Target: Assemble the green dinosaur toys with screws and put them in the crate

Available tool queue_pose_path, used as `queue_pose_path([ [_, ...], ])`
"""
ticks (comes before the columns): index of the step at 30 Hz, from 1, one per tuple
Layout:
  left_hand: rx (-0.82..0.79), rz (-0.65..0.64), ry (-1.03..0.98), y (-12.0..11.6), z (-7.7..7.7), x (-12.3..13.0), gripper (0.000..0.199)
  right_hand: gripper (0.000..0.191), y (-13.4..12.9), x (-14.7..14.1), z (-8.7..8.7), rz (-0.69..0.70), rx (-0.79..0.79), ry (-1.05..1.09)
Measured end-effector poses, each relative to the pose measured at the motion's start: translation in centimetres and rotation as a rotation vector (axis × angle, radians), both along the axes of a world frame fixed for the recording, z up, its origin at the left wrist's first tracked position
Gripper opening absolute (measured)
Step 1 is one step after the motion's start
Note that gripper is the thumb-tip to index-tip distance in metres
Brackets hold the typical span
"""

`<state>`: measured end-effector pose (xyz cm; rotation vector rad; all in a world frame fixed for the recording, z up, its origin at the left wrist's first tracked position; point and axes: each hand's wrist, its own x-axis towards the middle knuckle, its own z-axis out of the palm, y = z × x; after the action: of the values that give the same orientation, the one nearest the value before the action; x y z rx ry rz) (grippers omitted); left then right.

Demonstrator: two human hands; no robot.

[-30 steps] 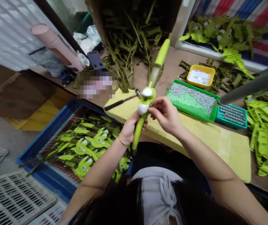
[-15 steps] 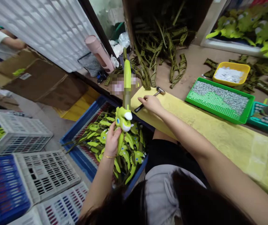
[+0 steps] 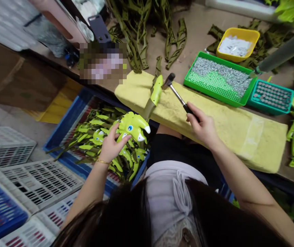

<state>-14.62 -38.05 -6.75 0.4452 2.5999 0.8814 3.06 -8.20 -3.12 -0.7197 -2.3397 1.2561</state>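
Note:
My left hand [image 3: 111, 145] grips a lime-green toy dinosaur head [image 3: 133, 128] with white horns and a blue eye. Its long stem [image 3: 155, 94] reaches up from the head and rests on a yellow foam pad [image 3: 226, 127]. My right hand [image 3: 202, 125] is closed around the black handle of a small hammer [image 3: 178, 94]. The hammer's metal head sits just right of the stem's green tip, close to the pad's surface.
A green tray of metal studs [image 3: 219, 77], a teal stud tray [image 3: 271, 96] and a yellow tray of white pieces [image 3: 236, 44] stand beyond the pad. Below it is a blue crate of green toys [image 3: 67, 137]; white crates [image 3: 34, 185] stand lower left.
My right hand has taken up the hammer from the pad. The toy has swung down, its stem now lying across the pad. The view has shifted.

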Motion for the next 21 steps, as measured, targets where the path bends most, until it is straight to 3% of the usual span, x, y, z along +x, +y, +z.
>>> queue_pose_path([
  [3,-0.139,-0.101,0.132,0.0,0.5,-0.2,0.087,0.042,-1.2,0.3,-0.3,0.043,0.205,0.027],
  [6,-0.205,-0.131,0.154,0.1,1.3,-0.7,0.088,0.044,-2.1,0.6,-1.3,0.071,0.302,-0.057],
  [11,-0.213,-0.164,0.161,0.1,1.6,-1.5,0.087,0.047,-1.6,0.6,-1.1,0.092,0.300,-0.208],
  [15,-0.167,-0.156,0.134,-0.4,1.1,-2.1,0.090,0.050,0.3,-2.2,-0.5,-0.012,0.289,-0.152],
  [18,-0.137,-0.145,0.076,-0.6,0.8,-2.4,0.089,0.052,1.8,-4.4,-1.2,0.019,0.259,-0.267],
  [21,-0.089,-0.122,0.032,0.2,0.4,-2.1,0.088,0.051,2.3,-4.6,-1.2,0.029,0.286,-0.246],
])
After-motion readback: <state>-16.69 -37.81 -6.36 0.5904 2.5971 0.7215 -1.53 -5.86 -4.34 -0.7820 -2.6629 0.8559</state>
